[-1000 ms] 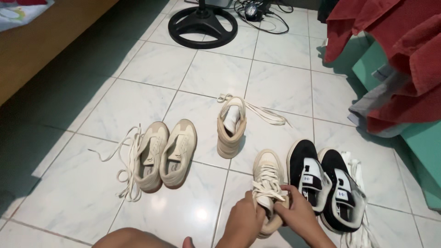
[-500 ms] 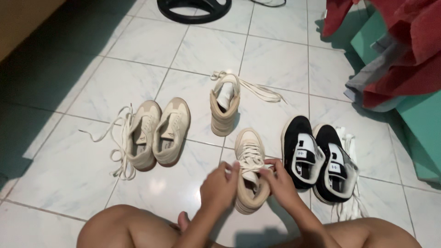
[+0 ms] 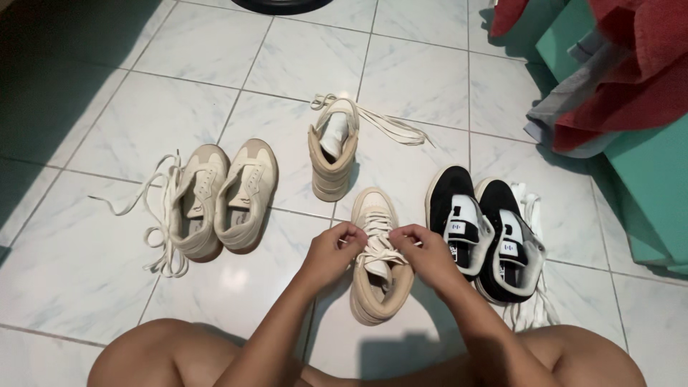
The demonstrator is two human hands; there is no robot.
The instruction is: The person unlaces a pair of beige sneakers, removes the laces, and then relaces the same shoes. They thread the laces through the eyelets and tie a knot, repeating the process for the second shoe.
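A beige high-top sneaker (image 3: 375,287) stands on the tiled floor in front of me, toe pointing away. My left hand (image 3: 332,249) pinches its white lace on the left side. My right hand (image 3: 423,252) pinches the lace on the right side, the lace (image 3: 378,251) stretched across the tongue between them. Its matching beige high-top (image 3: 330,159) stands farther away with loose laces trailing to the right.
A pair of low beige sneakers (image 3: 223,195) with loose laces lies to the left. A black-and-white pair (image 3: 484,233) sits to the right on white laces. Red and grey cloth (image 3: 609,86) hangs over a green cabinet (image 3: 652,186) at right. My bare knees frame the bottom.
The view has tilted down and the fan base has left the top edge. My hands have moved up the sneaker from its heel to the laces and pulled them apart sideways.
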